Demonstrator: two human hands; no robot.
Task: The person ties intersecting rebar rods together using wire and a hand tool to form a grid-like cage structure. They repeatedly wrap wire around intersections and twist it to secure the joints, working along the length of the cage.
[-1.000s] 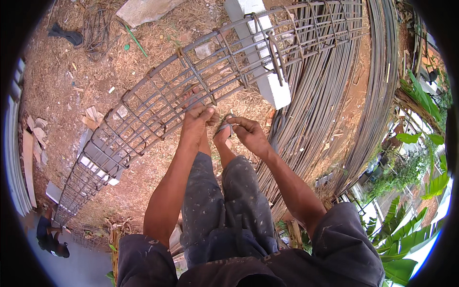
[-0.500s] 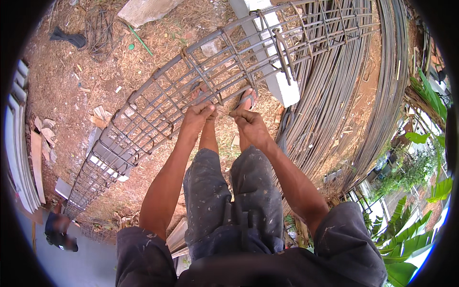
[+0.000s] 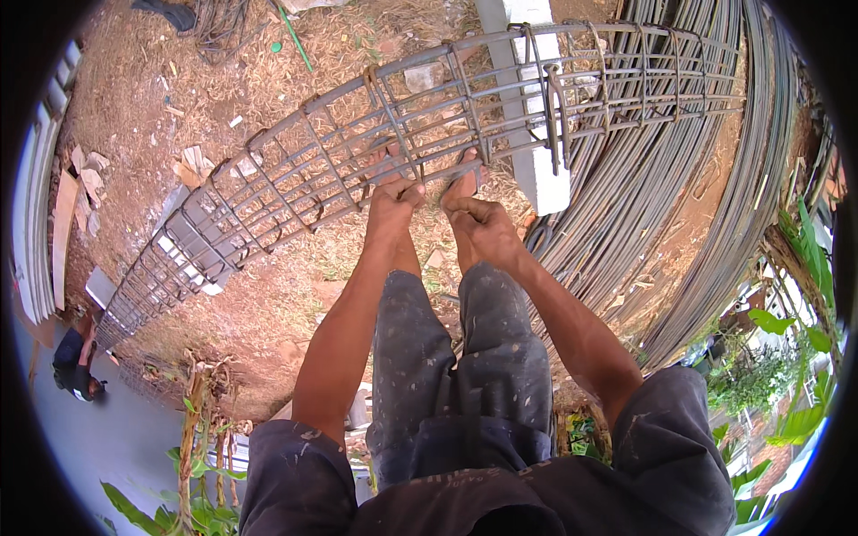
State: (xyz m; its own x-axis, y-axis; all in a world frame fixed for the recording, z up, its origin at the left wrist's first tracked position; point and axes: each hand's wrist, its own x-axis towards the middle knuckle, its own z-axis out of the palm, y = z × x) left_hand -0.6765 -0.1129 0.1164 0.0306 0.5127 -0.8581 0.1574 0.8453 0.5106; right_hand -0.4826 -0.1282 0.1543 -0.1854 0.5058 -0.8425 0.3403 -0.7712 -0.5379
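A long rebar cage (image 3: 349,147) of rusty bars and stirrups runs in front of me from lower left to upper right. My left hand (image 3: 395,204) is closed in a pinch at the cage's near edge, below a stirrup. To its right, apart from it, my right hand (image 3: 485,230) is also closed, thumb and forefinger pressed together just below the near bar. Whatever either hand pinches is too small to make out. Hanging on the cage, over a white-topped beam (image 3: 541,183), is a dark two-legged metal tool that looks like pincers (image 3: 555,121).
Bundles of long steel bars (image 3: 617,214) lie on the ground at right. A second support (image 3: 195,234) sits under the cage at left. Another person (image 3: 76,362) bends by its far left end. Wood scraps (image 3: 80,192) and stacked grey lengths (image 3: 34,223) lie at left.
The view has shifted, so the cage and my hands sit differently in it. Both hands stay pinched near the cage's near edge. The person at far left has changed posture.
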